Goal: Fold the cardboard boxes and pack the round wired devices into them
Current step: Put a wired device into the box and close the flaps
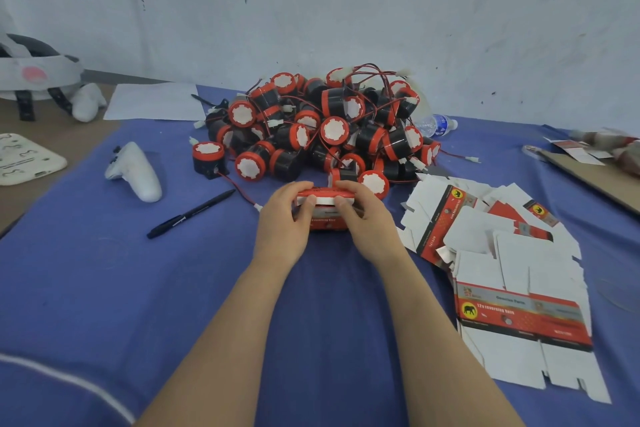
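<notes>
A small red cardboard box [325, 220] stands on the blue cloth at the centre, and both my hands hold it. My left hand [284, 218] grips its left side, thumb on the white top flap. My right hand [363, 218] grips the right side, thumb also on that flap. What is inside the box is hidden. Behind it lies a heap of several round black-and-red wired devices [322, 128]. Flat unfolded boxes [512, 274] lie spread at the right.
A black pen [190, 215] and a white controller [138, 172] lie at the left. A plastic bottle [436, 125] rests behind the heap. A white headset [34, 76] and a white tray [24, 158] sit far left. Brown cardboard [595, 170] lies at the right edge.
</notes>
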Available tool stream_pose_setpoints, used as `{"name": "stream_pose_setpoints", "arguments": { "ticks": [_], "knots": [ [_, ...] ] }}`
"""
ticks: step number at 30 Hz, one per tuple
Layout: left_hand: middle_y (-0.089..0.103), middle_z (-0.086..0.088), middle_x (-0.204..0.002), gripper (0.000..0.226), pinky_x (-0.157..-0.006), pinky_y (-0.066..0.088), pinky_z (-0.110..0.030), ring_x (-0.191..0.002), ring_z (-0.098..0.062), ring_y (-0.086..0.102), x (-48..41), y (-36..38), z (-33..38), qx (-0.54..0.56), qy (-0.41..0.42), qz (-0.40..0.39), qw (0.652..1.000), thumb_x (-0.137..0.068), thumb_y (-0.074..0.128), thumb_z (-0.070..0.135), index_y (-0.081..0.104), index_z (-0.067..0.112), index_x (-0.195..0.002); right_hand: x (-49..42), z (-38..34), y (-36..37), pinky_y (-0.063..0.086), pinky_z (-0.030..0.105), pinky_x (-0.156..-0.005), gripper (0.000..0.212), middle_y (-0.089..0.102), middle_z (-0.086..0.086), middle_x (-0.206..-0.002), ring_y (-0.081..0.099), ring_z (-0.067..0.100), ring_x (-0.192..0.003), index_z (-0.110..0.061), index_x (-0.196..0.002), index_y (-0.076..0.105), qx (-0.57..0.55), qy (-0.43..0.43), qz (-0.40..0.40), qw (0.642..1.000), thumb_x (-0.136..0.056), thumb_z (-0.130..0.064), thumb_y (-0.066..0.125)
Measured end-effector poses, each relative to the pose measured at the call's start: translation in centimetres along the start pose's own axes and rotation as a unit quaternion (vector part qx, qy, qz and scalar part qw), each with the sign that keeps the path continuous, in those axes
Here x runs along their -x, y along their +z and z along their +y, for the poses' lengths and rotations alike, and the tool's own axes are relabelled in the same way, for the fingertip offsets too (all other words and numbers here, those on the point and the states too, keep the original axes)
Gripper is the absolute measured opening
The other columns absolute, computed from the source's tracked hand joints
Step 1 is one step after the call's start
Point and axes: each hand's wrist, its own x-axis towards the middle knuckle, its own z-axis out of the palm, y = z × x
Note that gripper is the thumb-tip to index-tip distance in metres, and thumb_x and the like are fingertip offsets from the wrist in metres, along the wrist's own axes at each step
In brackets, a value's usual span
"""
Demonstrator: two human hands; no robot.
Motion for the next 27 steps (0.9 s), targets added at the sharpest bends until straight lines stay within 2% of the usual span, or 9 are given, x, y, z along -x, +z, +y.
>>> {"name": "stream_pose_setpoints", "arguments": {
  "ticks": [4, 6, 8, 11, 13, 17, 20, 24, 27],
  "knots": [
    [0.050, 0.007, -0.118, 0.027, -0.071, 0.037, 0.005, -0.102, -0.004, 0.047, 0.1, 0.1, 0.2, 0.013, -0.006, 0.005, 1.000, -0.095, 0.053, 0.009, 0.059, 0.015, -0.121, 0.0, -0.3, 0.2, 0.042, 0.000, -0.072, 0.025, 0.060, -0.017, -0.111, 0.056, -0.003, -0.099, -0.029, -0.121, 0.059, 0.004, 0.016, -0.017, 1.000, -0.098, -0.027, 0.052],
    [0.047, 0.010, -0.114, 0.025, -0.069, 0.038, 0.003, -0.101, -0.004, 0.045, 0.1, 0.3, 0.3, 0.015, -0.020, 0.009, 1.000, -0.093, 0.052, 0.006, 0.060, 0.015, -0.116, 0.0, -0.5, 0.4, 0.039, -0.003, -0.066, 0.015, 0.063, -0.029, -0.091, 0.057, -0.016, -0.086, -0.037, -0.102, 0.064, -0.022, 0.042, -0.005, 0.999, -0.098, -0.031, 0.051],
    [0.051, 0.009, -0.114, 0.023, -0.067, 0.042, -0.004, -0.101, -0.007, 0.050, 0.1, 0.4, 0.4, 0.040, -0.060, 0.009, 0.997, -0.095, 0.047, 0.007, 0.061, 0.016, -0.111, -0.1, -0.4, 0.7, 0.041, -0.001, -0.060, 0.020, 0.063, -0.030, -0.079, 0.057, -0.017, -0.078, -0.038, -0.092, 0.066, -0.056, 0.064, 0.026, 0.996, -0.098, -0.028, 0.049],
    [0.065, 0.005, -0.100, 0.022, -0.067, 0.046, -0.017, -0.093, -0.011, 0.061, 0.0, 0.4, 0.6, 0.148, -0.144, 0.018, 0.978, -0.097, 0.043, 0.017, 0.065, 0.020, -0.098, -0.4, 0.0, 1.6, 0.042, 0.006, -0.065, 0.021, 0.060, -0.017, -0.100, 0.055, -0.004, -0.087, -0.027, -0.112, 0.063, -0.076, 0.093, 0.045, 0.992, -0.100, -0.020, 0.046],
    [0.062, 0.008, -0.095, 0.021, -0.068, 0.045, -0.017, -0.087, -0.006, 0.059, 0.0, 0.4, 0.7, 0.143, -0.139, 0.019, 0.980, -0.100, 0.042, 0.017, 0.062, 0.022, -0.097, -0.5, 0.0, 1.8, 0.040, 0.009, -0.069, 0.029, 0.055, -0.009, -0.112, 0.052, 0.001, -0.094, -0.021, -0.128, 0.052, -0.095, 0.113, 0.050, 0.988, -0.100, -0.020, 0.046],
    [0.052, 0.008, -0.118, 0.032, -0.077, 0.043, -0.021, -0.095, -0.008, 0.054, 0.1, 0.7, 0.8, 0.150, -0.140, 0.000, 0.979, -0.103, 0.036, 0.017, 0.043, 0.025, -0.134, -0.6, -0.2, 2.1, 0.038, 0.011, -0.070, 0.041, 0.052, -0.007, -0.117, 0.049, 0.005, -0.099, -0.017, -0.142, 0.038, -0.095, 0.137, 0.049, 0.985, -0.102, -0.023, 0.042],
    [0.046, 0.001, -0.138, 0.048, -0.083, 0.036, -0.024, -0.105, -0.009, 0.044, -0.1, 0.9, 0.9, 0.137, -0.186, -0.013, 0.973, -0.104, 0.034, 0.019, 0.023, 0.019, -0.150, -0.6, -0.3, 2.3, 0.039, 0.011, -0.070, 0.034, 0.059, -0.005, -0.115, 0.053, -0.001, -0.090, -0.016, -0.134, 0.050, -0.068, 0.122, 0.048, 0.989, -0.102, -0.019, 0.037],
    [0.056, 0.000, -0.120, 0.034, -0.063, 0.037, -0.018, -0.089, -0.010, 0.048, -0.2, 0.9, 0.9, 0.096, -0.200, -0.030, 0.975, -0.103, 0.033, 0.017, 0.045, 0.016, -0.135, -0.5, -0.4, 2.6, 0.040, 0.010, -0.065, 0.034, 0.064, -0.003, -0.108, 0.056, 0.002, -0.087, -0.015, -0.125, 0.057, -0.055, 0.113, 0.045, 0.991, -0.101, -0.014, 0.033],
    [0.059, 0.007, -0.099, 0.028, -0.061, 0.038, -0.016, -0.078, -0.003, 0.050, -0.1, 1.0, 0.7, 0.109, -0.187, -0.027, 0.976, -0.102, 0.033, 0.016, 0.053, 0.019, -0.121, -0.4, -0.5, 2.7, 0.040, 0.010, -0.068, 0.035, 0.061, -0.005, -0.110, 0.057, 0.008, -0.098, -0.017, -0.131, 0.053, -0.057, 0.116, 0.042, 0.991, -0.102, -0.015, 0.033]
  ]
}}
